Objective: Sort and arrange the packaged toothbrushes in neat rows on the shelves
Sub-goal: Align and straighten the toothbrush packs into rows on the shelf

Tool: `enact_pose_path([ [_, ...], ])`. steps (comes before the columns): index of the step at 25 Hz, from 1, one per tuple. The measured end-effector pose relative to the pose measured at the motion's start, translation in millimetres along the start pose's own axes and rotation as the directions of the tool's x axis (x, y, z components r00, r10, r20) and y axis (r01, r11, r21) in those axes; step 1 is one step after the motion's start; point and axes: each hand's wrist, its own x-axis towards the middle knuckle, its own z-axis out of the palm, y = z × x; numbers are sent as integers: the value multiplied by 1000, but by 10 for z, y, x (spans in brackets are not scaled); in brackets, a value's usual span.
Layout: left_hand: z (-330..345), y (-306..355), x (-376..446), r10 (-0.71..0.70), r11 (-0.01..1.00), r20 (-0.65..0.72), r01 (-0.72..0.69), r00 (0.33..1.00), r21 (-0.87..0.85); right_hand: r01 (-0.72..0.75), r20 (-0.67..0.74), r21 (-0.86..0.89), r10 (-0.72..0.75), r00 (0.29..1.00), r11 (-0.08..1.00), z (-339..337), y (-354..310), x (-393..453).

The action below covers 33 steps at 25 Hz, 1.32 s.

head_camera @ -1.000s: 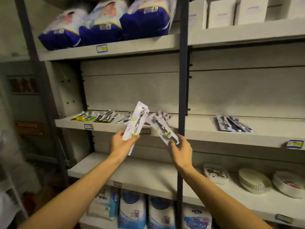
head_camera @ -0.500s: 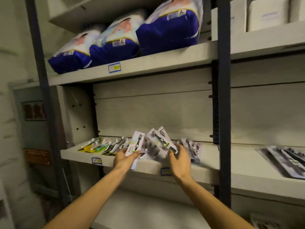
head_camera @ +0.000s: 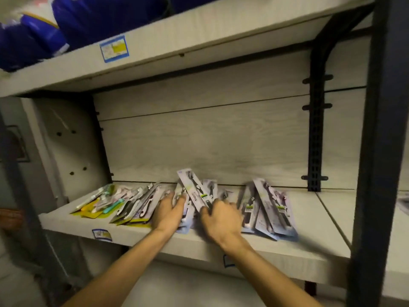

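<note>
A row of packaged toothbrushes lies on the pale shelf (head_camera: 73,224). Colourful packs (head_camera: 99,201) sit at the left, grey-black packs (head_camera: 141,207) beside them, and more grey packs (head_camera: 272,209) at the right. My left hand (head_camera: 169,212) lies flat, fingers straight, pressing on packs in the middle of the row. My right hand (head_camera: 221,220) grips the lower end of a white toothbrush pack (head_camera: 192,189), which tilts up and leftward above the row. The packs under both hands are partly hidden.
Blue diaper bags (head_camera: 44,29) sit on the shelf above, with a price tag (head_camera: 114,48) on its edge. A dark upright post (head_camera: 376,151) stands at the right, a black bracket (head_camera: 315,134) against the back panel. The shelf surface right of the packs is bare.
Both hands came down from the air onto the shelf. The left hand laid its pack into the row and now presses flat; the right hand still holds its pack. The view moved closer.
</note>
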Motion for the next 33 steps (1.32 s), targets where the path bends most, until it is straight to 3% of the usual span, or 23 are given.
enact_pose_path([
  [3,-24,-43,-25,75,996,46,-77,996,34,33,-5,-45,-34,999,998,46,-4,-11],
  [8,-86,-142,73,-45,999,207,43,977,11,58,-80,-62,-63,995,996,41,-44,-74],
  [11,-75,-102,19,-37,999,228,30,973,36,58,-127,-143,-76,989,988,45,-70,-113],
  [18,-109,-189,96,-47,998,337,31,940,55,-78,-289,-127,39,956,989,16,-37,-118],
  [23,-105,-134,91,37,995,422,-72,906,66,-186,-195,-258,137,971,948,-147,51,-134],
  [26,-134,-139,158,50,993,508,-98,860,68,-152,-126,-332,116,985,931,-258,221,-101],
  [33,-42,-128,505,68,964,569,-202,819,175,-63,117,-382,116,986,922,-268,366,197],
])
